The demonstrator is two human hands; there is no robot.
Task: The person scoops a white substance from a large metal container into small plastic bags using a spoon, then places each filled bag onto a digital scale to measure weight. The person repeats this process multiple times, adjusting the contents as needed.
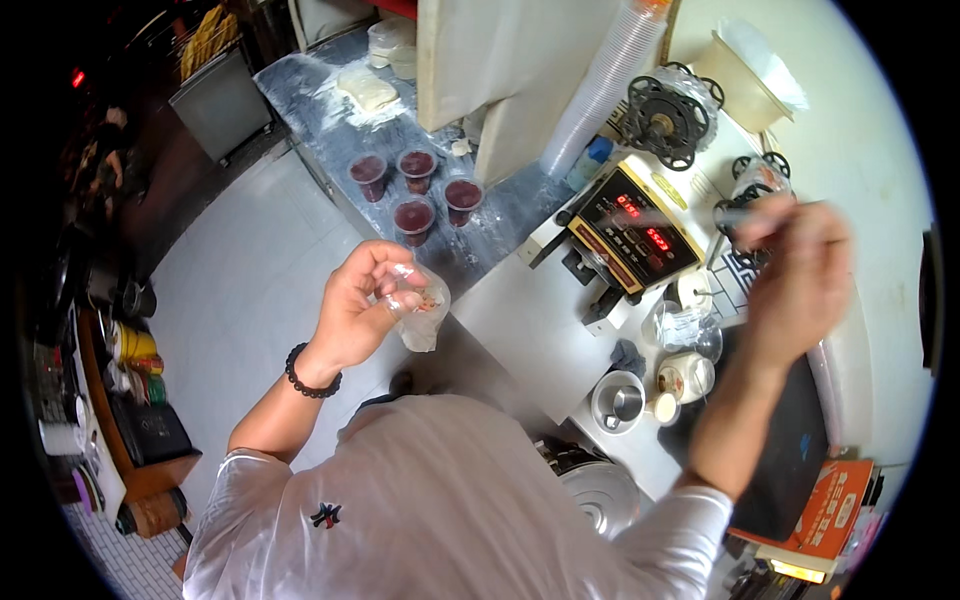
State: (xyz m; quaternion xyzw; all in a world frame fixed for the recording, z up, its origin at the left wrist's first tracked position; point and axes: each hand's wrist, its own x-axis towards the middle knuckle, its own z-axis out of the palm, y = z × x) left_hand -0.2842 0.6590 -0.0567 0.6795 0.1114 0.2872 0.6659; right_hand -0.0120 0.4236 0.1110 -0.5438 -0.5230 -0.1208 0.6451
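My left hand (pixel 367 300) holds a clear plastic cup (pixel 421 315) with small reddish bits visible through it, over the floor gap beside the counter. At the right, my right hand (pixel 795 277) is raised and blurred, its fingers around a thin pale item (pixel 739 221) that I cannot make out. Between the hands stands a cup sealing machine (pixel 637 225) with a lit red display. Several plastic cups of dark red drink (pixel 414 215) stand on the floury counter beyond my left hand.
Dough (pixel 367 90) lies on the floured counter (pixel 322 112). A tall stack of clear cups (pixel 600 90) leans beside the sealer. Near my right arm are a metal cup in a white container (pixel 618 403), a jar (pixel 686 377) and a black mat (pixel 780 450). A cream bin (pixel 739 82) stands at the back right.
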